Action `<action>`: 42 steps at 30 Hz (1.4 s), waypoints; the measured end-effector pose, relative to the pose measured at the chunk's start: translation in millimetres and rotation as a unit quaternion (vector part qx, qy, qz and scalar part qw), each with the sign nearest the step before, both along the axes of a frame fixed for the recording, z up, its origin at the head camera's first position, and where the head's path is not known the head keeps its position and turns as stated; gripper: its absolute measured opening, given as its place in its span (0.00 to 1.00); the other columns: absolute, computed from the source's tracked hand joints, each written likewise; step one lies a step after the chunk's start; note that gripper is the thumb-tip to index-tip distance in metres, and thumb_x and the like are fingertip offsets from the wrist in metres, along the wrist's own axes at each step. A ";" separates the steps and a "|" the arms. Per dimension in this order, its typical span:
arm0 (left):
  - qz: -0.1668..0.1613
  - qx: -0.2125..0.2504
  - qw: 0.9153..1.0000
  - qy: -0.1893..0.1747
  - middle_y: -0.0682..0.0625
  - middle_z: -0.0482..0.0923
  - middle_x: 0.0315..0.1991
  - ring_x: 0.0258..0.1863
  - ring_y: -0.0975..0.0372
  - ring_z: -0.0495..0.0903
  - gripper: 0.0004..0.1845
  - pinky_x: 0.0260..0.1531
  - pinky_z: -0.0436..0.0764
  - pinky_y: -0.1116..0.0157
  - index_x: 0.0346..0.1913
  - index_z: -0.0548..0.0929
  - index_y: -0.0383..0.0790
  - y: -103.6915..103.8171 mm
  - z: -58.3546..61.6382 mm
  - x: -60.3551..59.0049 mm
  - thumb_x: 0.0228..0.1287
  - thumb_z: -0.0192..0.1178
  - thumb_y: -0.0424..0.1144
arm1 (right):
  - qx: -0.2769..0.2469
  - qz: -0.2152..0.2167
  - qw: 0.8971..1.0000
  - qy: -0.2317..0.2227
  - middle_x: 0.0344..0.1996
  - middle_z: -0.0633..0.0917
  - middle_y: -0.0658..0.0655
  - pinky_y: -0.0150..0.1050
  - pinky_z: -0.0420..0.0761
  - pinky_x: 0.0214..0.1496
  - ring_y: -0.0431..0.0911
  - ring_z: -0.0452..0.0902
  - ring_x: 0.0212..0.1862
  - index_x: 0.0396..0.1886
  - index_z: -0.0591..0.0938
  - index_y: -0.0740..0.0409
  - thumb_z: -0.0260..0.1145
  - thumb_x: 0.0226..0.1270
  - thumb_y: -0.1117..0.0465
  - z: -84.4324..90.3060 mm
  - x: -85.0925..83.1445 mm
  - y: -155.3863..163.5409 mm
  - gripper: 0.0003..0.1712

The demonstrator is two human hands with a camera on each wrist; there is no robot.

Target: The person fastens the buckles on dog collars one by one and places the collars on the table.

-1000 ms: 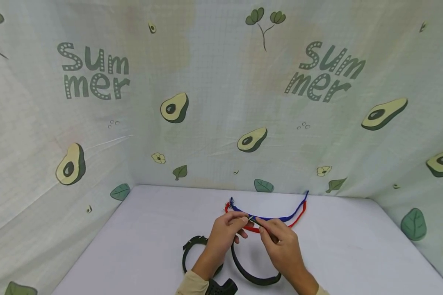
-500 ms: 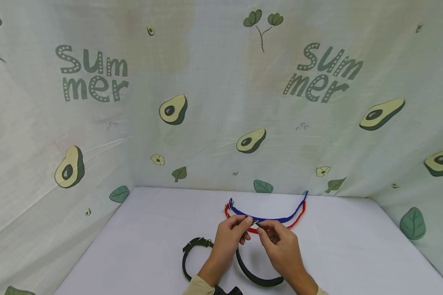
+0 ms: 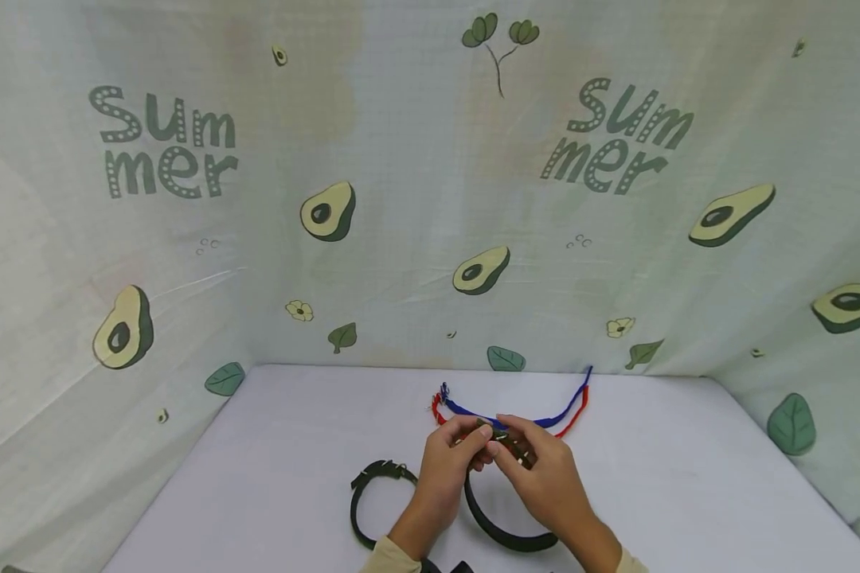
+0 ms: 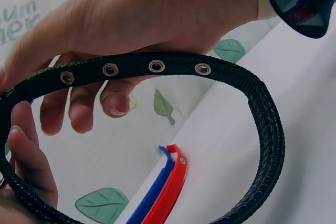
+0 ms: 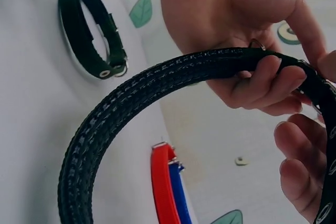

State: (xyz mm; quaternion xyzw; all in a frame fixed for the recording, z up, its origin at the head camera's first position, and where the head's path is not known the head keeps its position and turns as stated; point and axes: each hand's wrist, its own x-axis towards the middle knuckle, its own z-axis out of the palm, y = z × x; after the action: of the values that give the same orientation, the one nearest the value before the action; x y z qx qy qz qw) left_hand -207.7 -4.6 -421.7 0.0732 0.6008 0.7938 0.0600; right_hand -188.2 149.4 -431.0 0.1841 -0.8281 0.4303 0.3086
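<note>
A black collar (image 3: 509,541) with a stitched band is held up in both hands, its loop hanging below them. My left hand (image 3: 439,477) pinches the strap end, which has several metal eyelets, plain in the left wrist view on the collar (image 4: 131,67). My right hand (image 3: 548,477) grips the buckle end. In the right wrist view, a metal ring and part of the buckle show on the collar (image 5: 126,90) near the fingers. The two ends meet between the fingertips. Fingers partly hide the buckle, so I cannot tell how far the strap passes through it.
Another black collar (image 3: 356,509), looped and buckled, stands on the white table (image 3: 287,446) left of my hands. Behind the hands lie a blue collar (image 3: 548,422) and a red collar (image 3: 577,414), side by side. A printed curtain (image 3: 401,159) rises behind the table.
The right fingers have shifted from pinching the strap near its meeting point to a fuller grip around the buckle end. The hands stay close together; the head view has shifted slightly.
</note>
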 end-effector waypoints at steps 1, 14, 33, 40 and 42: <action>-0.005 0.002 1.000 0.000 0.46 0.80 0.37 0.31 0.61 0.80 0.16 0.33 0.79 0.69 0.49 0.82 0.31 0.7 0.4 0.7 0.68 0.64 0.41 | 0.001 0.000 1.000 -0.001 0.29 0.81 0.38 0.31 0.76 0.23 0.34 0.73 0.25 0.49 0.84 0.56 0.76 0.59 0.64 1.3 0.4 0.4 0.18; 0.012 0.035 0.999 0.003 0.46 0.80 0.36 0.28 0.61 0.79 0.17 0.30 0.78 0.69 0.52 0.80 0.29 6.5 -0.8 3.4 0.70 0.63 0.40 | -0.109 0.029 0.979 -0.168 0.21 0.82 0.47 0.34 0.74 0.22 0.41 0.79 0.23 0.45 0.86 0.55 0.72 0.66 0.59 13.2 4.8 1.7 0.10; -0.004 0.048 0.998 0.034 0.42 0.79 0.42 0.28 0.59 0.81 0.19 0.28 0.80 0.69 0.58 0.77 0.31 0.5 -1.7 3.8 0.73 0.60 0.42 | -0.170 0.052 0.947 -0.267 0.22 0.82 0.55 0.36 0.76 0.21 0.47 0.77 0.22 0.42 0.84 0.61 0.70 0.67 0.61 21.4 7.6 2.3 0.09; -0.042 -0.047 0.996 0.071 0.46 0.83 0.42 0.33 0.59 0.82 0.18 0.36 0.82 0.65 0.55 0.81 0.34 1.5 -4.5 2.8 0.67 0.67 0.42 | -0.233 0.063 0.938 -0.247 0.25 0.82 0.63 0.38 0.79 0.24 0.48 0.77 0.23 0.42 0.82 0.66 0.67 0.70 0.64 18.9 5.9 3.7 0.08; -0.041 -0.071 0.993 0.083 0.47 0.84 0.42 0.33 0.59 0.82 0.18 0.37 0.83 0.64 0.54 0.82 0.35 1.6 -5.9 2.8 0.67 0.67 0.42 | -0.247 0.063 0.935 -0.245 0.28 0.83 0.64 0.38 0.80 0.27 0.48 0.78 0.25 0.43 0.82 0.67 0.66 0.70 0.64 18.6 5.3 3.9 0.09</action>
State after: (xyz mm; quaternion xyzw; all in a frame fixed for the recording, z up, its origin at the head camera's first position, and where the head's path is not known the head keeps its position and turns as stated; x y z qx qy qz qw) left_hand -204.9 -3.0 -427.6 0.1591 0.6550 0.7372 0.0471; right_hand -182.9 153.2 -412.5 0.0426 -0.7321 0.6718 0.1045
